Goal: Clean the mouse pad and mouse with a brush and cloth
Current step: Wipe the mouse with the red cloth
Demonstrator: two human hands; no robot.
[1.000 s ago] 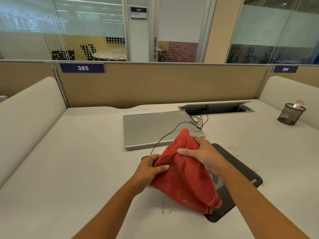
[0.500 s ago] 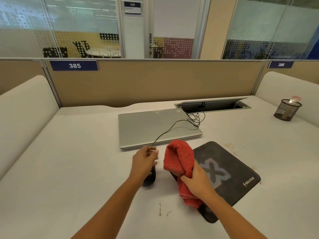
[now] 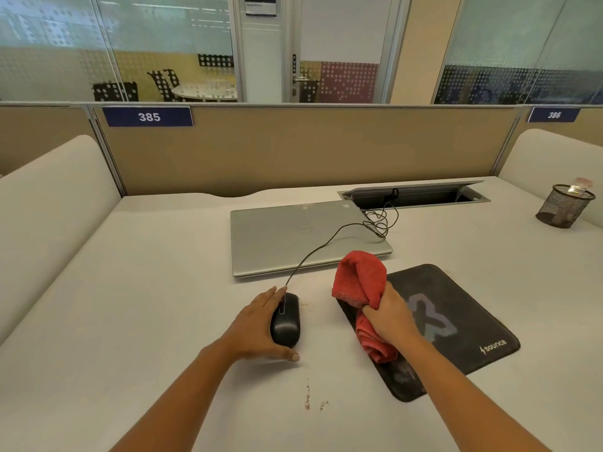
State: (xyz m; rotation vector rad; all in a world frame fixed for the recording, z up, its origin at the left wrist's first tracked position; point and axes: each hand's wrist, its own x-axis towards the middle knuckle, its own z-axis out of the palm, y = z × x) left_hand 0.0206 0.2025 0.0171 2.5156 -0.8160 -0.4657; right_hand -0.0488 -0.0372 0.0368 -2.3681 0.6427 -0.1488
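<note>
A black wired mouse (image 3: 285, 321) lies on the white desk, left of the mouse pad. My left hand (image 3: 256, 326) cups it from the left side, thumb along its near end. My right hand (image 3: 390, 316) grips a bunched red cloth (image 3: 360, 282), whose top stands above the pad's left edge and whose tail hangs below my fist. The black mouse pad (image 3: 456, 318) with a grey emblem and white lettering lies flat at the right, dusty at its near corner. No brush is in view.
A shut silver laptop (image 3: 293, 238) lies behind the mouse, the mouse cable (image 3: 329, 244) running over it to an open cable hatch (image 3: 414, 195). A mesh pen cup (image 3: 564, 207) stands far right. Crumbs (image 3: 311, 399) speckle the desk near me. Partition panels enclose the desk.
The cloth was spread over the mouse between both hands; my right hand has bunched it and drawn it right onto the pad, uncovering the mouse, which my left hand now holds.
</note>
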